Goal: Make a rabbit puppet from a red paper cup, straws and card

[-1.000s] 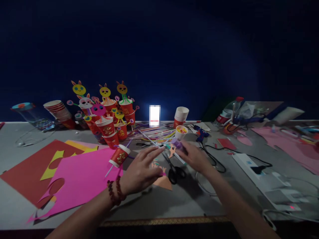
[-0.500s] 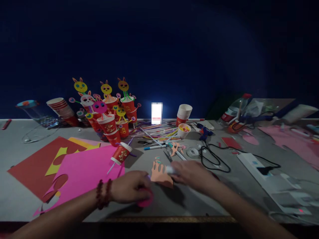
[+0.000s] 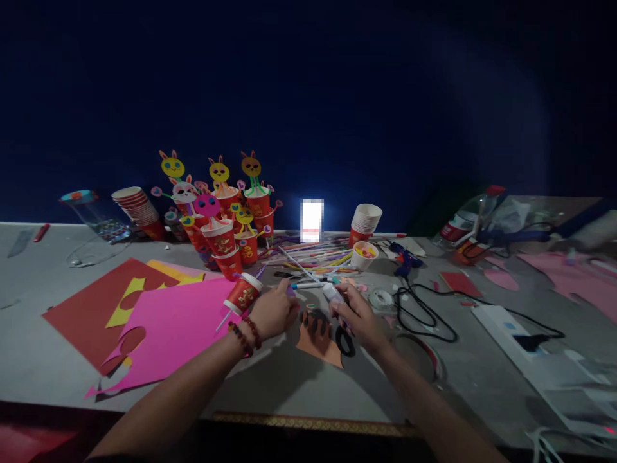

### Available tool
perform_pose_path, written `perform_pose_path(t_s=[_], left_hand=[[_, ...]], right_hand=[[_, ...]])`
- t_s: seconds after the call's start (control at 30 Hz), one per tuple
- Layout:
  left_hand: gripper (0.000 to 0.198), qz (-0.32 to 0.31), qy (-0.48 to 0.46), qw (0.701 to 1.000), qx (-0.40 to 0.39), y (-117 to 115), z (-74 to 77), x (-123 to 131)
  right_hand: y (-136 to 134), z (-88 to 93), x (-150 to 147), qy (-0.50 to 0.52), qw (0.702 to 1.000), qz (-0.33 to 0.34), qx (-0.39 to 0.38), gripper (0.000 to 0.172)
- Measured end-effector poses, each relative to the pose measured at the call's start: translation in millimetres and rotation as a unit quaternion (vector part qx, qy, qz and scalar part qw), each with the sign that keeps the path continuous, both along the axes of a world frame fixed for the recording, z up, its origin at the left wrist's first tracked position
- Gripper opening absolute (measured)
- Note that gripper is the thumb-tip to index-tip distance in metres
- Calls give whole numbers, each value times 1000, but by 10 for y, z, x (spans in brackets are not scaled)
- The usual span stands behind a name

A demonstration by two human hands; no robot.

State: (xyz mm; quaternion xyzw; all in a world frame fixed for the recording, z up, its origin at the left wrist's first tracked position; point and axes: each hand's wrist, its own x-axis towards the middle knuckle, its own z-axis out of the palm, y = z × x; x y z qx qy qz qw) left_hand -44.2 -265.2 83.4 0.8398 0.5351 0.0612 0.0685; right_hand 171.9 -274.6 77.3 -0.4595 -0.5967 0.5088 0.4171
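My left hand (image 3: 277,312), with red beads at its wrist, is closed with a small purple piece (image 3: 290,291) at its fingertips; whether anything else is under the fingers is hidden. To the right, my right hand (image 3: 359,315) grips a short white stick (image 3: 332,294) that looks like a glue stick. Below and between the hands lies an orange paper (image 3: 318,344) with a scalloped, cut-out upper edge. A black scissors handle (image 3: 344,342) shows beside it under my right hand. A red paper cup (image 3: 243,294) with a straw lies tipped over beyond my left wrist.
Pink paper (image 3: 178,334) and dark red paper (image 3: 91,315) spread at the left. Behind them stand red cups with paper bunny faces (image 3: 208,206). Stacked cups (image 3: 365,222), a blue glue gun (image 3: 405,257), a black cable (image 3: 429,321) and a power strip (image 3: 511,347) occupy the right.
Both hands have moved forward, away from the table's front edge. The pink round piece at my left hand is out of sight now. Scissors and a tape ring show near my right hand.
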Motion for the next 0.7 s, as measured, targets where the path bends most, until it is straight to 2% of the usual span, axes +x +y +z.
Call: perform_pose_path(t_s=[0.13, 0.3, 0.37, 0.43, 0.5, 0.53, 0.6, 0.67, 0.7], left_hand=[[25, 31, -1, 1000, -2, 94, 23, 16], [21, 54, -33, 997, 35, 50, 60, 51], [23, 59, -96, 992, 63, -15, 98, 60], [26, 54, -213, 974, 52, -88, 101, 70], [29, 54, -357, 932, -44, -151, 38, 95], [32, 66, -429, 893, -118, -174, -15, 113], [36, 98, -543, 795, -253, -201, -138, 160], [41, 119, -619, 712, -309, -213, -244, 209], [43, 123, -642, 686, -319, -217, -280, 230]], right_hand=[[67, -127, 24, 31, 999, 13, -33, 27], [69, -227, 72, 47, 998, 15, -36, 43], [59, -239, 80, 60, 997, 7, -40, 47], [46, -242, 84, 75, 996, -9, -40, 44], [32, -239, 88, 94, 994, -21, -43, 40], [27, -236, 91, 99, 994, -23, -43, 38], [22, -226, 103, 89, 995, -32, -22, 35], [27, -219, 127, 56, 996, -63, 37, 34], [32, -215, 144, 37, 993, -82, 70, 32]])
